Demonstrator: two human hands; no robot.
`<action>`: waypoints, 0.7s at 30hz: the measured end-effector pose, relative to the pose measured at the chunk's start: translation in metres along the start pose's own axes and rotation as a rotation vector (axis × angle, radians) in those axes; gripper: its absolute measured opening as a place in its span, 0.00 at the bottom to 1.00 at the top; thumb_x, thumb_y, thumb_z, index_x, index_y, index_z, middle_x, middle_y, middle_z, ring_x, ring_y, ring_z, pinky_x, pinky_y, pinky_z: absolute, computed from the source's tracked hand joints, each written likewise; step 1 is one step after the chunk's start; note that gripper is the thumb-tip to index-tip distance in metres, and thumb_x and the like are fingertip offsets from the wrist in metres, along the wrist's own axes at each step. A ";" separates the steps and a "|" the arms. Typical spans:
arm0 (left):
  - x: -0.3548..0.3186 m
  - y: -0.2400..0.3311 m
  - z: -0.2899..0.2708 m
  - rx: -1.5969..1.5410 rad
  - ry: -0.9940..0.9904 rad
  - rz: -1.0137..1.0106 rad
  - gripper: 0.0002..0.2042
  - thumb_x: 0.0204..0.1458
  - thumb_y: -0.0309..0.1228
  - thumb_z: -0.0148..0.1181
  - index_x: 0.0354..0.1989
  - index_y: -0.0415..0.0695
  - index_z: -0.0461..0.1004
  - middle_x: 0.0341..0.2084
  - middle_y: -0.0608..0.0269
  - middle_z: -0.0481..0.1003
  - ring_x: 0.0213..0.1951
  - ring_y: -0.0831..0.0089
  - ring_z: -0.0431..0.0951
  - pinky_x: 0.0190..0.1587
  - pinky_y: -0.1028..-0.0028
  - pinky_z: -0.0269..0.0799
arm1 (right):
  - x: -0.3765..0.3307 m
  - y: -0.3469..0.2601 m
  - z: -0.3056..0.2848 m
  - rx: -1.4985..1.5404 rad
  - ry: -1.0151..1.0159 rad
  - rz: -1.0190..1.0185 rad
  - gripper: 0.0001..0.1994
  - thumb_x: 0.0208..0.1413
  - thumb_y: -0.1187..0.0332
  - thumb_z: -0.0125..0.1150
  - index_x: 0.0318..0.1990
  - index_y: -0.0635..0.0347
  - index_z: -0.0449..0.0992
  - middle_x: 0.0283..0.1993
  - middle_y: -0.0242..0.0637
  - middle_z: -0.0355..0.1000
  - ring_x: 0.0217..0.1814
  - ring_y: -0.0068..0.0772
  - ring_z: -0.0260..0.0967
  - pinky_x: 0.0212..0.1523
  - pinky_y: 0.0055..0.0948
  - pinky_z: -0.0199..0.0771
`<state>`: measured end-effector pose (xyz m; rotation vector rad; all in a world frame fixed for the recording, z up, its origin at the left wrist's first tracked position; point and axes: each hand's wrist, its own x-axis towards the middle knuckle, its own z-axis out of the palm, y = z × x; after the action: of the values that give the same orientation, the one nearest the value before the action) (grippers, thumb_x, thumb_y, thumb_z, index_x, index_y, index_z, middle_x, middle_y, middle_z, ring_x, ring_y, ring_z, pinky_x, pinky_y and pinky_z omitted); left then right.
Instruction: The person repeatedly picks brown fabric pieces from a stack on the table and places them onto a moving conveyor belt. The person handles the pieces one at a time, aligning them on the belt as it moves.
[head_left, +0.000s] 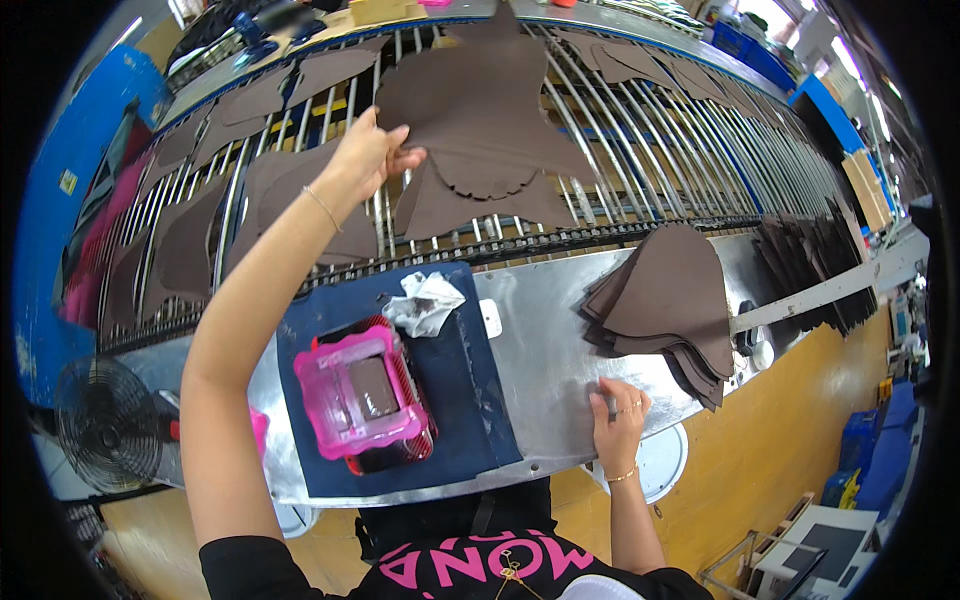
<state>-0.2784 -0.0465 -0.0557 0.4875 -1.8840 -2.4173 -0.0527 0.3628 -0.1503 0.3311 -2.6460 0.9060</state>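
My left hand [372, 158] reaches across to the rack, at the left edge of a large dark brown leather piece [470, 100]. Its fingers are apart and overlap that edge, with no grip visible. Under the piece's lower side lies another brown piece [480, 208]; a curved, notched edge shows just above it. My right hand [620, 420] rests on the metal table [545, 400] near its front edge, loosely bent, thumb apart and nothing in it. A fanned stack of brown leather pieces [672, 295] lies beyond it to the right.
A pink and red plastic basket [360, 395] holding a brown block stands on a dark blue mat [465, 370] beside a crumpled white cloth [424, 304]. More brown pieces [185, 235] lie on the metal-bar rack. A fan [108, 420] stands left; a pale bar [820, 297] juts in at right.
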 end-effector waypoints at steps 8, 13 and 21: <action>0.042 -0.071 0.036 -0.039 -0.049 -0.185 0.36 0.57 0.20 0.49 0.68 0.47 0.32 0.48 0.47 0.65 0.30 0.64 0.78 0.26 0.73 0.80 | 0.005 0.002 -0.004 -0.040 0.029 -0.013 0.06 0.49 0.76 0.61 0.35 0.57 0.74 0.35 0.33 0.73 0.38 0.32 0.68 0.47 0.32 0.57; 0.062 -0.092 0.056 -0.043 -0.057 -0.197 0.30 0.58 0.17 0.40 0.67 0.42 0.37 0.48 0.43 0.66 0.29 0.59 0.78 0.25 0.71 0.80 | 0.007 0.000 -0.004 -0.044 0.035 -0.005 0.04 0.49 0.76 0.61 0.33 0.57 0.75 0.34 0.32 0.73 0.37 0.32 0.68 0.46 0.31 0.57; 0.062 -0.091 0.054 0.154 -0.003 -0.324 0.35 0.60 0.33 0.50 0.68 0.46 0.33 0.47 0.46 0.64 0.27 0.63 0.76 0.26 0.69 0.77 | 0.006 0.000 -0.003 -0.055 0.035 -0.002 0.04 0.49 0.75 0.61 0.33 0.57 0.74 0.34 0.32 0.73 0.37 0.31 0.68 0.45 0.32 0.57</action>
<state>-0.3370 0.0140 -0.1441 0.8603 -2.1508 -2.4628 -0.0576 0.3641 -0.1461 0.3025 -2.6325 0.8296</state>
